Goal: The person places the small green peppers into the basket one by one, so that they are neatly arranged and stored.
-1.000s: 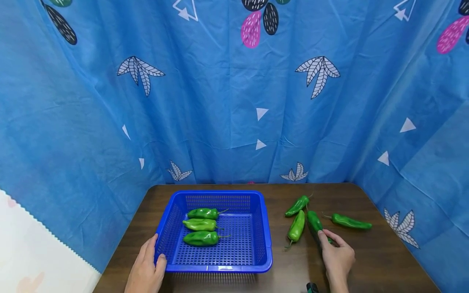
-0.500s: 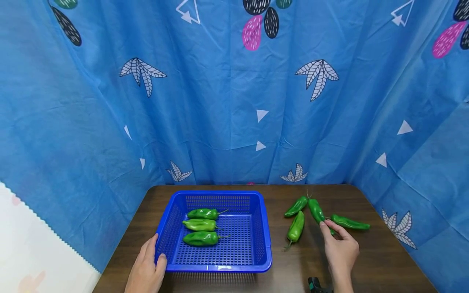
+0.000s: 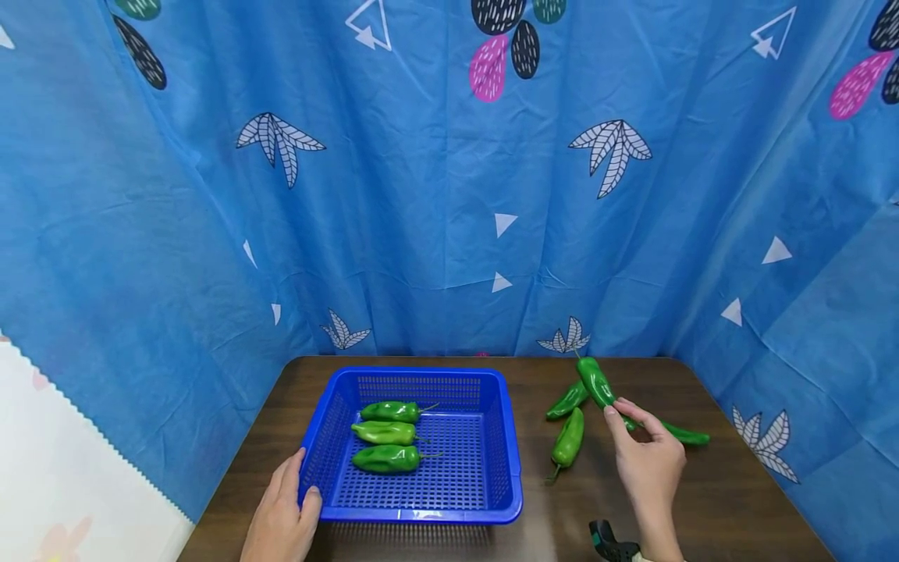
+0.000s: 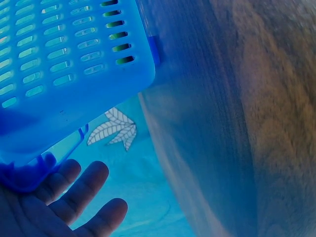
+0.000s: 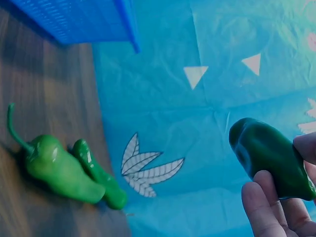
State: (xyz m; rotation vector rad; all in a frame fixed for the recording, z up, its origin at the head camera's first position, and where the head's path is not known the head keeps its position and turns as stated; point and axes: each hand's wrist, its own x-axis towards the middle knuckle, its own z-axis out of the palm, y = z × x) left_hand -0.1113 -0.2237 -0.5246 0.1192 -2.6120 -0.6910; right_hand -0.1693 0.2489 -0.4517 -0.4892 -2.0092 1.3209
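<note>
My right hand [image 3: 650, 462] pinches a dark green pepper [image 3: 595, 380] between thumb and fingers, raised over the table's right side with its stem pointing away. The right wrist view shows the same pepper [image 5: 269, 158] against the curtain, with the thumb on one side and fingertips on the other. My left hand [image 3: 282, 511] rests at the near left corner of a blue plastic basket [image 3: 460, 516], thumb by the rim. From the left wrist, the fingers [image 4: 89, 185] look extended beside the basket's rim. Three green peppers lie side by side in the basket, including a lighter middle one [image 3: 384, 432].
On the table [image 3: 541, 538], a light green pepper [image 3: 568, 439] and a darker pepper [image 3: 566, 400] lie right of the basket. Another pepper [image 3: 688, 435] is partly behind my right hand. A dark device [image 3: 612, 542] sits by the right wrist. A blue curtain [image 3: 435, 195] surrounds the table.
My right hand has lifted the dark green pepper off the table, and it now overlaps the others in the head view. The left hand and basket stay put.
</note>
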